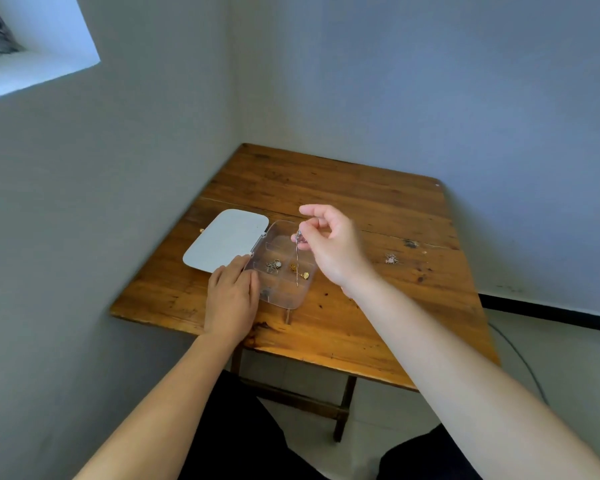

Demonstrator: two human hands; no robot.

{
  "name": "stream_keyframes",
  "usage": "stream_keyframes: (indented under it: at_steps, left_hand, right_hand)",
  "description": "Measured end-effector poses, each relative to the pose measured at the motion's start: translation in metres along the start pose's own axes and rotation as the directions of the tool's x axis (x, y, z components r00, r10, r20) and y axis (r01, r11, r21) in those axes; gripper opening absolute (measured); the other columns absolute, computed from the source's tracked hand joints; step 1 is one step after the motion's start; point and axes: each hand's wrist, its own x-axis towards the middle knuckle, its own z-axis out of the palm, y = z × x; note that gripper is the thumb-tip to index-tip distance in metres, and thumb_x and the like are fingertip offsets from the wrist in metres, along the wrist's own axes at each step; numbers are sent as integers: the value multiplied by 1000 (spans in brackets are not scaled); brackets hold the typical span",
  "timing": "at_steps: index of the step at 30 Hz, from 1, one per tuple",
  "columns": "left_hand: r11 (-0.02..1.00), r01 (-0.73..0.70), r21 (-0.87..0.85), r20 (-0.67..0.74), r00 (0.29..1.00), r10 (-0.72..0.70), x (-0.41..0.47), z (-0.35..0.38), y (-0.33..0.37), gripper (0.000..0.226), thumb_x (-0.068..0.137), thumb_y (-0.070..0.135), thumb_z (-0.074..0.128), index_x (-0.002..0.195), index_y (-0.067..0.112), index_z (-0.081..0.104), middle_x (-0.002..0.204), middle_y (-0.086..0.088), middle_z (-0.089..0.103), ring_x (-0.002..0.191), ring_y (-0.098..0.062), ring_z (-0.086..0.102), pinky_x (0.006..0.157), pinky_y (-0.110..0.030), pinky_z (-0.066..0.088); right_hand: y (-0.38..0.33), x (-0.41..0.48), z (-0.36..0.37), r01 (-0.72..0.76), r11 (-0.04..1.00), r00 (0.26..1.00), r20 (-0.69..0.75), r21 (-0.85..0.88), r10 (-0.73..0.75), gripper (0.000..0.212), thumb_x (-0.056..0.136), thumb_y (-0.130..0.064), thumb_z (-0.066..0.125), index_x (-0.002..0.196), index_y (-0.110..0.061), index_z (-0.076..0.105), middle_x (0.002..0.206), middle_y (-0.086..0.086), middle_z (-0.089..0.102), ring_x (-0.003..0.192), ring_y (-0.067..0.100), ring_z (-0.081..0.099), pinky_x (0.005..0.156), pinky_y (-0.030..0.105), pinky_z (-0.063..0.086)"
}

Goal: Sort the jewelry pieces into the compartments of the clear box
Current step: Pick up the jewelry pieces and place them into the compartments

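Observation:
The clear box (284, 301) lies open on the wooden table (361, 202), its white lid (226, 239) flipped out to the left. A silver piece (273, 265) rests in one middle compartment and a gold piece (299, 270) in the compartment to its right. My right hand (333, 244) hovers over the box, pinching a thin silver chain (297, 258) that dangles down into the box. My left hand (232, 296) rests flat on the table against the box's left side, steadying it.
One small silvery jewelry piece (391, 259) lies on the table to the right of the box. A tiny gold bit (201, 230) sits left of the lid. Walls close in behind and to the left of the table. My knees are below the front edge.

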Motion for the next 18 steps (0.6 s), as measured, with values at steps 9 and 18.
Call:
stream_keyframes:
  at_steps: [9,18]
  left_hand:
    - [998,4,58,40,999,-6,-1,-7,3,27,100,16,48,104,6,72,135,-14,61,130,-29,53,109,-51,39]
    - [998,50,-26,12,999,-50,20,-11,38,39,102,28,45,132,8,59,145,-14,53,139,-30,42,115,-52,30]
  right_hand:
    - [50,1,8,18,814,954,254,-581,160,23,98,-22,56,110,-34,72,111,-8,71,92,10,66,80,30,56]
    - [78,4,-62,-133,815,988,-9,-564,155,25,100,-21,54,120,-28,67,123,-5,64,106,13,60,80,23,44]
